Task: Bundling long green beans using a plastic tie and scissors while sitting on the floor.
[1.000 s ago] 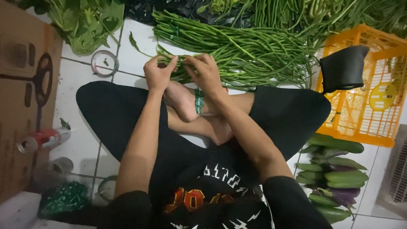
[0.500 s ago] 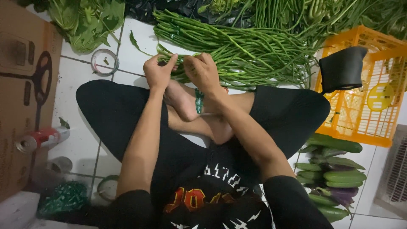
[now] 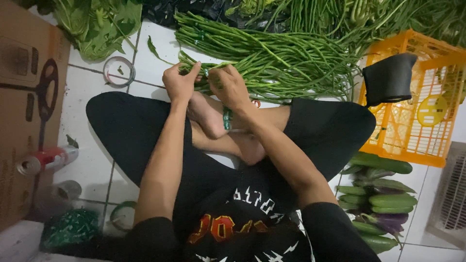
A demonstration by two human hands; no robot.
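A: Where's the bundle (image 3: 204, 77) rn?

B: Between both hands, just past the crossed feet. Left hand (image 3: 178, 83) pinches one end, thumb and forefinger closed on the stems. Right hand (image 3: 232, 88) is clenched round the stems right beside it, knuckles up. Can't see its fingertips, they're tucked under.

A: So both gripping?

B: Yes, both closed on the same few beans, hands nearly touching. The big bean pile (image 3: 286, 60) runs off to the right of the right-hand fingers and beyond them.

A: How do those stems handle, d'you reckon?

B: Light, thin, bendy. I'd say they flop if held at one end, so grip near the cut ends where they're gathered, as now. Prob. snap if bent sharp. Smooth skin, so loose ones could slide out of a slack grip.

A: Other stuff close by?

B: A tape ring (image 3: 119, 71) sits on the tile (image 3: 87, 165) to the left of the left fingers, apart from them. Leafy greens (image 3: 97, 24) beyond that. Yellow crate (image 3: 422, 116) well to the right w/ a black pouch (image 3: 390, 77) on its rim. Cucumbers & eggplants (image 3: 378, 204) lie by the right knee. Cardboard (image 3: 24, 97) and a can (image 3: 46, 160) far left. Green band (image 3: 226, 118) shows by the foot, under the right wrist
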